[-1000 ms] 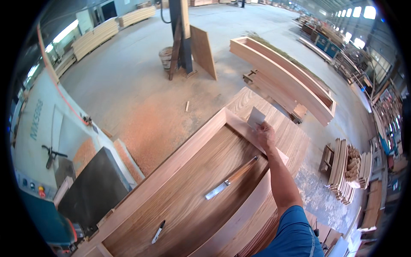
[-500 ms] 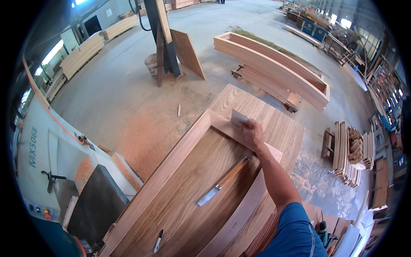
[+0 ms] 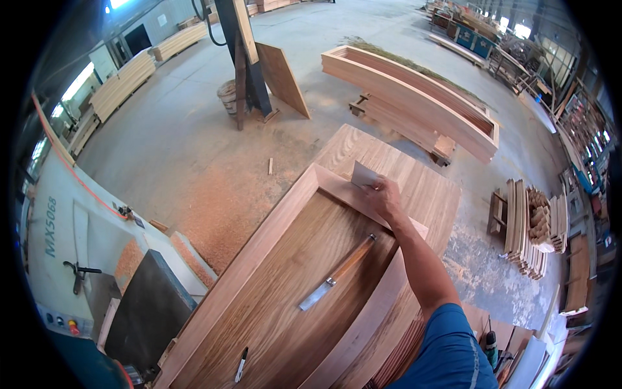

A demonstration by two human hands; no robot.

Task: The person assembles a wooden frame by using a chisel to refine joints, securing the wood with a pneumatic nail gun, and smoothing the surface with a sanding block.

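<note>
My right hand is closed on a thin flat metal scraper, which stands tilted at the far end board of a pale wooden frame. My forearm reaches over the frame's right side. Inside the frame, on a brown wood-grain panel, lies a chisel with a wooden handle and a flat metal blade pointing toward me. A black-and-white marker pen rests closer to me on the same panel. My left hand is out of view.
A pale machine with a dark plate stands at the left, near a pile of sawdust. Beyond are a post, a bucket and a long wooden box. Stacked wood strips and a drill are at the right.
My right hand has shifted slightly to the right along the end board, with the scraper still in it. The chisel and the pen stay where they lay on the panel.
</note>
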